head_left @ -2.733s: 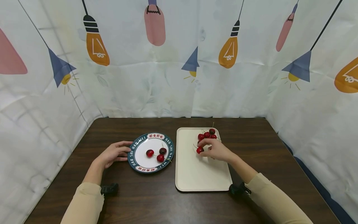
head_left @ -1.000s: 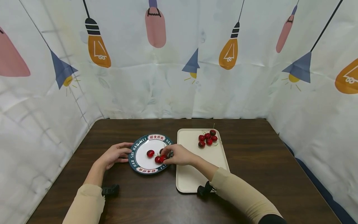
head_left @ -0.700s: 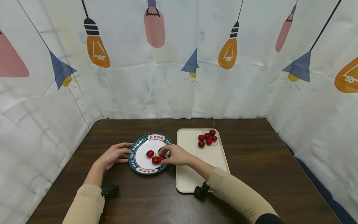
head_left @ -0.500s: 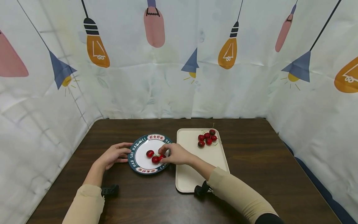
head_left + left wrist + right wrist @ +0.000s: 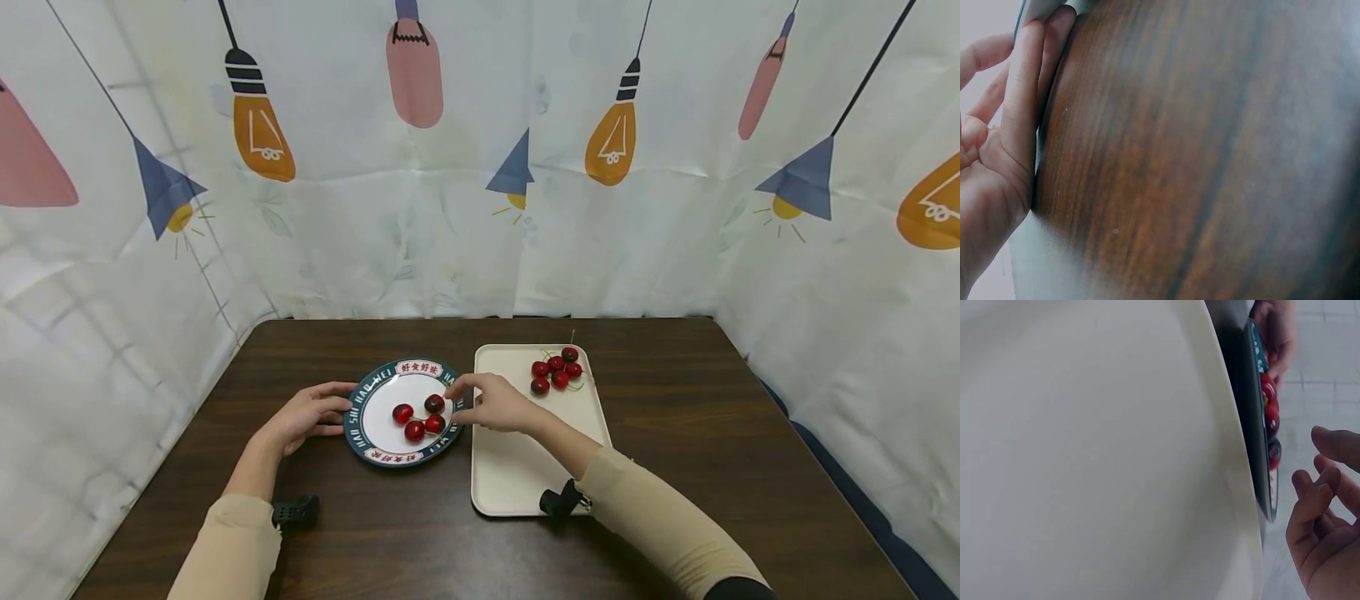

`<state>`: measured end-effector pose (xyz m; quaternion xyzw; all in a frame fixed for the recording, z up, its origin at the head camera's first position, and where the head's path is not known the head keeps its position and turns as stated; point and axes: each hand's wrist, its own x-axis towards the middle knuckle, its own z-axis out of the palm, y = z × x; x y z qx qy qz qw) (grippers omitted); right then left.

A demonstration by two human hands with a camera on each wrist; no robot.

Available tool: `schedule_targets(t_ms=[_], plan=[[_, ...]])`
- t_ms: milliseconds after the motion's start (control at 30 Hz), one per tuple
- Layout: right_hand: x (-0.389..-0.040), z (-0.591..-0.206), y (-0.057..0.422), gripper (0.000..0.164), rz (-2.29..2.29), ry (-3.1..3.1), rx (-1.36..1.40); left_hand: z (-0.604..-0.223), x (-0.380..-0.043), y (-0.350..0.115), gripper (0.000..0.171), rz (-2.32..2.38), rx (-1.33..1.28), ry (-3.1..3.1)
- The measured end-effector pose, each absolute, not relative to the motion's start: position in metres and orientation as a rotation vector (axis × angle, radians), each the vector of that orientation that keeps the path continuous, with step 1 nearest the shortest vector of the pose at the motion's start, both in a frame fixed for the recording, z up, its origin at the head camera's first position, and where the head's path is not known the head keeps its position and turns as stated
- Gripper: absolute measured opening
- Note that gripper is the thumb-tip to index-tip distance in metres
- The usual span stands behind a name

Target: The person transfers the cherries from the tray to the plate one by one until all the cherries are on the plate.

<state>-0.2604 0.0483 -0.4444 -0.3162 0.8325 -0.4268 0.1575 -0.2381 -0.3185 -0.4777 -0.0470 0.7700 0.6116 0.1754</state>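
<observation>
My left hand [image 5: 306, 416] touches the left rim of a round plate [image 5: 356, 433] with a teal lettered border, its fingers nearly straight. Several dark red cherries [image 5: 414, 431] with stems lie on the white middle of the plate. Over the plate's right edge, my right hand [image 5: 491, 403] holds nothing; thumb and forefinger stand apart, as the right wrist view also shows. Beneath that hand and forearm lies a cream rectangular tray [image 5: 510, 475], with several more cherries [image 5: 560, 379] grouped toward its far right corner.
Plate and tray sit side by side on a dark wood-grain table [image 5: 360, 533]. A white curtain [image 5: 450, 242] printed with lamps and bulbs hangs behind the table and along both sides. A black wrist camera [image 5: 558, 500] on my right arm hangs over the tray's near edge.
My right hand took a cherry from the tray to the plate, let it go beside the others, then drew back right with fingers parted. My left hand stays at the plate's rim.
</observation>
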Motion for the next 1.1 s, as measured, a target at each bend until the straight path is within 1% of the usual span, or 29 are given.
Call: schedule_targets(t_ms=[300, 433, 633, 1100], plan=[[-0.267, -0.439, 0.081, 0.031, -1.289, 2.403, -0.806, -0.477, -0.238, -0.319, 0.056, 1.733, -0.154, 2.199], [-0.27, -0.439, 0.096, 0.034, -1.298, 2.434, -0.755, -0.478, -0.239, -0.319, 0.057, 1.73, -0.121, 2.195], [-0.271, -0.437, 0.119, 0.035, -1.347, 2.423, -0.715, -0.48, -0.24, -0.32, 0.057, 1.737, -0.138, 2.19], [-0.276, -0.439, 0.159, 0.031, -1.421, 2.429, -0.63, -0.481, -0.238, -0.319, 0.056, 1.739, -0.146, 2.197]])
